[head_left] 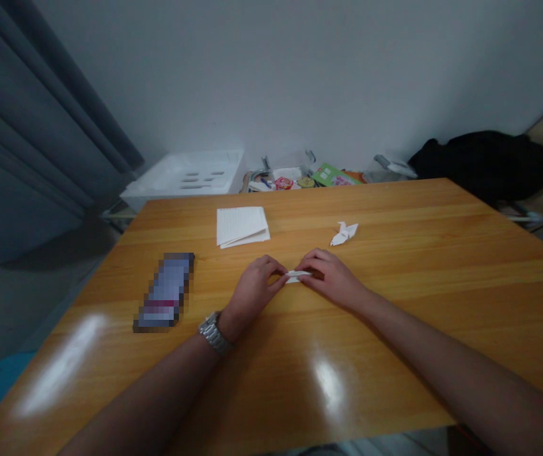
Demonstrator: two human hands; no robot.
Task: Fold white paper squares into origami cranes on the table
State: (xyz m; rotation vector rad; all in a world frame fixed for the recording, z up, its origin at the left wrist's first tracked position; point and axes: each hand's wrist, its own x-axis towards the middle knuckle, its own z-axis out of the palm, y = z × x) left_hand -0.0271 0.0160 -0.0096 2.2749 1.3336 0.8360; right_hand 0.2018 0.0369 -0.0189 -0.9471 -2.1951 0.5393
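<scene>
Between my two hands is a small piece of folded white paper, held just over the wooden table. My left hand, with a metal watch on its wrist, pinches the paper's left end. At the right end, the fingers and thumb of my right hand are closed on it too. The fingers hide both ends of the paper. A folded white paper bird rests on the table beyond my right hand.
Lined white sheets lie folded behind my left hand. To the left is a phone with a blurred-out screen. Past the far edge are a white plastic tray, a green booklet and a black cloth item.
</scene>
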